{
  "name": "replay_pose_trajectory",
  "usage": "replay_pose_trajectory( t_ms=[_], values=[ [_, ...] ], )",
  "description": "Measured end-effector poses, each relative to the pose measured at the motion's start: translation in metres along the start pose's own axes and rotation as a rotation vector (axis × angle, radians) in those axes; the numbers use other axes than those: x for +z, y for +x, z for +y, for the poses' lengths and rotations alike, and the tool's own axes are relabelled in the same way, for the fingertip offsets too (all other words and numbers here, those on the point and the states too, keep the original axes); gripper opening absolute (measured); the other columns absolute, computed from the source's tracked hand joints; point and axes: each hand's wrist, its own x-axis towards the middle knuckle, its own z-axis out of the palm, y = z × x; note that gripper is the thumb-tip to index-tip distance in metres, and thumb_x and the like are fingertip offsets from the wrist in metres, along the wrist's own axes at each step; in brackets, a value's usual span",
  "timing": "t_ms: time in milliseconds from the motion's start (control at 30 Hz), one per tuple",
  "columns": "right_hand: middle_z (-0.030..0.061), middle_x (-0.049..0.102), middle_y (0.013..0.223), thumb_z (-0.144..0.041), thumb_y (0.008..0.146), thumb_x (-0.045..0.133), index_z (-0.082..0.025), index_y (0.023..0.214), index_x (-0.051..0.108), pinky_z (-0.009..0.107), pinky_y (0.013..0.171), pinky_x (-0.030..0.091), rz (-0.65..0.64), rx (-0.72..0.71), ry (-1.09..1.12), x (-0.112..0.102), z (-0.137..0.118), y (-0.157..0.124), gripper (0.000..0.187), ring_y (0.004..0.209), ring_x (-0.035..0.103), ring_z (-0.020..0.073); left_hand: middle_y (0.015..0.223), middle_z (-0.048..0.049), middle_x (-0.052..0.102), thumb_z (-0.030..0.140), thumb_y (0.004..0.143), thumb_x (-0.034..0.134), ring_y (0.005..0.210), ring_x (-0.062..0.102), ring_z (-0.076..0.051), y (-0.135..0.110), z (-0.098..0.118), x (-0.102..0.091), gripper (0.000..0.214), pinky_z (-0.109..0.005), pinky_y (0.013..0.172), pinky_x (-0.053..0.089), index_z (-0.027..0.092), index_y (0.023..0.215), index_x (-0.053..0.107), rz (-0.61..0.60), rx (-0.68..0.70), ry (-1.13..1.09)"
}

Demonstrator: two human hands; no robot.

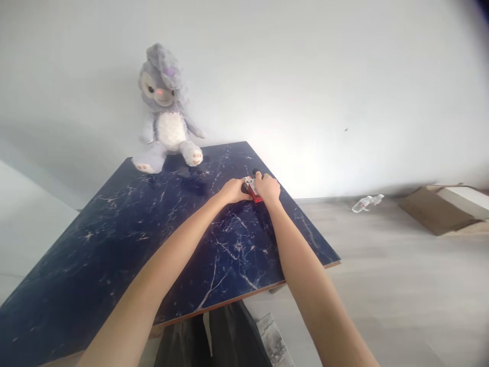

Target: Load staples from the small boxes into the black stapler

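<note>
Head view: red-and-white item (255, 195) near right edge of blue table (114, 244); long axis roughly fore-aft, red end nearer. Left hand (232, 191), right hand (269, 188): fingers curled, gripping, hiding its sides. Plush toy (171, 130) farther left.

From my end, I have the left arm (164, 265) and right arm (305, 275) extended from the bottom edge, converging upward; the left hand (232, 191) and right hand (269, 188) curl close together near centre.
</note>
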Motion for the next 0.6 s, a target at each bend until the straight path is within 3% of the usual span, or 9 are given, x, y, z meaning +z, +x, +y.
replay_pose_trajectory(
  t_ms=[133, 267, 367, 433, 500, 600],
  values=[
    [0.026, 0.071, 0.119, -0.053, 0.1, 0.03, -0.011, 0.122, 0.07, 0.049, 0.099, 0.047, 0.096, 0.08, 0.074, -0.015, 0.027, 0.017, 0.063, 0.115, 0.065, 0.0391, 0.12, -0.0126, 0.074, 0.05, 0.07, 0.085, 0.112, 0.068, -0.037, 0.031, 0.016, 0.025, 0.084, -0.04, 0.091, 0.052, 0.022, 0.144, 0.057, -0.021, 0.062, -0.104],
    [0.0253, 0.068, 0.122, -0.046, 0.102, 0.023, -0.011, 0.123, 0.067, 0.051, 0.102, 0.042, 0.198, 0.063, 0.11, -0.022, 0.028, 0.014, 0.06, 0.117, 0.061, 0.0387, 0.142, -0.0184, 0.061, 0.048, 0.081, 0.076, 0.134, 0.052, -0.038, 0.018, 0.015, 0.04, 0.086, -0.048, 0.109, 0.042, 0.015, 0.154, 0.042, 0.15, 0.069, -0.133],
    [0.022, 0.063, 0.131, -0.037, 0.104, 0.018, -0.012, 0.127, 0.062, 0.05, 0.11, 0.034, 0.423, -0.112, 0.073, -0.02, 0.011, -0.003, 0.055, 0.125, 0.053, 0.0349, 0.145, -0.0202, 0.057, 0.04, 0.092, 0.062, 0.136, 0.048, -0.036, -0.012, 0.009, 0.038, 0.073, -0.05, 0.113, 0.038, 0.01, 0.155, 0.038, 0.278, 0.073, -0.047],
    [0.0193, 0.06, 0.135, -0.037, 0.105, 0.021, -0.015, 0.131, 0.06, 0.049, 0.112, 0.031, 0.48, -0.276, 0.046, -0.013, -0.007, -0.022, 0.052, 0.13, 0.048, 0.0332, 0.14, -0.0176, 0.061, 0.036, 0.097, 0.054, 0.131, 0.051, -0.034, -0.04, -0.001, 0.028, 0.061, -0.05, 0.112, 0.039, 0.012, 0.152, 0.043, 0.319, 0.084, 0.007],
    [0.0172, 0.057, 0.138, -0.038, 0.105, 0.026, -0.017, 0.133, 0.059, 0.048, 0.115, 0.027, 0.436, -0.458, 0.011, 0.002, -0.026, -0.043, 0.048, 0.136, 0.042, 0.032, 0.135, -0.0141, 0.065, 0.035, 0.099, 0.051, 0.126, 0.055, -0.032, -0.072, -0.019, 0.012, 0.05, -0.049, 0.111, 0.04, 0.015, 0.145, 0.053, 0.351, 0.066, 0.056],
    [0.0138, 0.052, 0.147, -0.039, 0.104, 0.033, -0.018, 0.139, 0.056, 0.046, 0.121, 0.021, 0.267, -0.754, -0.027, 0.031, -0.048, -0.072, 0.046, 0.144, 0.035, 0.0293, 0.124, -0.0116, 0.07, 0.036, 0.1, 0.048, 0.118, 0.06, -0.031, -0.128, -0.061, -0.019, 0.037, -0.048, 0.108, 0.042, 0.017, 0.127, 0.065, 0.416, -0.054, 0.118]
  ],
)
